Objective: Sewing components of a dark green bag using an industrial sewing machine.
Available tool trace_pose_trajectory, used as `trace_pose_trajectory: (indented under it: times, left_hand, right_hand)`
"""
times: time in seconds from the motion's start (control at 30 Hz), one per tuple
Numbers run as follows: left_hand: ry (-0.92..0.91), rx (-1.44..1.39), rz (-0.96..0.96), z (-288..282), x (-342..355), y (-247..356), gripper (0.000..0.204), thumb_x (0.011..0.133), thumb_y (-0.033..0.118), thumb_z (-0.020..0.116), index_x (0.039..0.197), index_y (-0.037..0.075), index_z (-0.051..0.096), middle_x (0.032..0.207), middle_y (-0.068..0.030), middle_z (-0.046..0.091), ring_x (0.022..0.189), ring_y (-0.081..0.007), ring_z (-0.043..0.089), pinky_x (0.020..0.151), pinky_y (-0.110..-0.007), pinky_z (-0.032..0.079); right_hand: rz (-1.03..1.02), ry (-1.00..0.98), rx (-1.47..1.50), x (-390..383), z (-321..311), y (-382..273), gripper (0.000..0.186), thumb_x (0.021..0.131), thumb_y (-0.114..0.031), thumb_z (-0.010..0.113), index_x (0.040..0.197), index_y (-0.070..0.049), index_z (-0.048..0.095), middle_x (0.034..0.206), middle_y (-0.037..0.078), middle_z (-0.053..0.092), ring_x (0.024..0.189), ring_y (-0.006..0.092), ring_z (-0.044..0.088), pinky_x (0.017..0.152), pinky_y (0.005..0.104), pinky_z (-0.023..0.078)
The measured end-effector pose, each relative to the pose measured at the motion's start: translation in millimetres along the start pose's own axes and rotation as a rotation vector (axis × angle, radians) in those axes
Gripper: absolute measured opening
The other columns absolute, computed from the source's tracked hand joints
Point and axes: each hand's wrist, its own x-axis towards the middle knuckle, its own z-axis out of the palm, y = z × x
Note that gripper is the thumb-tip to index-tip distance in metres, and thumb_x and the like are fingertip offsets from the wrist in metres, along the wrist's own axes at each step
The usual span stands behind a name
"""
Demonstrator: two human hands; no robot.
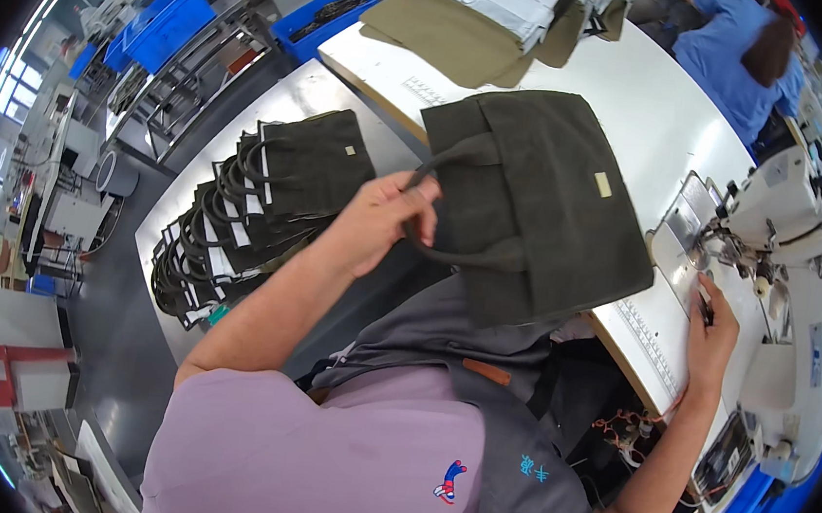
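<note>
My left hand (pixel 381 217) is closed around the looped handle of a dark olive fabric bag (pixel 562 206). The bag hangs partly over the near edge of the white table (pixel 694 96), with a small pale label on its face. At the right, my right hand (pixel 711 341) rests beside the bed of a white sewing machine (pixel 772 205), its index finger stretched toward the needle area. Curled against that palm is a small dark tool (pixel 706 310), mostly hidden; its kind cannot be made out.
Similar dark bags (pixel 307 164) lie overlapped in a row on a side table at the left. Olive and white fabric pieces (pixel 460 36) are piled at the far edge. A blue crate (pixel 322 19) stands behind. Another person in blue (pixel 736 65) sits at the far right.
</note>
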Motion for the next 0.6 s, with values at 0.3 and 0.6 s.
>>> trace_pose_trajectory:
  times: [0.3, 0.6]
  left_hand:
    - [0.509, 0.020, 0.029, -199, -87, 23, 0.040, 0.105, 0.042, 0.059, 0.106, 0.002, 0.062, 0.050, 0.0063, 0.037, 0.041, -0.0069, 0.034, 0.049, -0.025, 0.035]
    - [0.362, 0.440, -0.001, -196, -41, 76, 0.032, 0.105, 0.036, 0.061, 0.108, 0.004, 0.066, 0.054, 0.0077, 0.038, 0.045, -0.0038, 0.034, 0.053, -0.023, 0.036]
  right_hand:
    - [0.055, -0.080, 0.057, 2, -3, 11, 0.039, 0.095, 0.005, 0.061, 0.133, -0.001, 0.066, 0.122, 0.015, 0.072, 0.106, 0.0179, 0.068, 0.095, 0.0297, 0.051]
    - [0.013, -0.035, -0.044, 2, 0, 11, 0.032, 0.102, -0.009, 0.062, 0.133, -0.005, 0.068, 0.089, 0.005, 0.068, 0.076, 0.0078, 0.051, 0.070, 0.0252, 0.045]
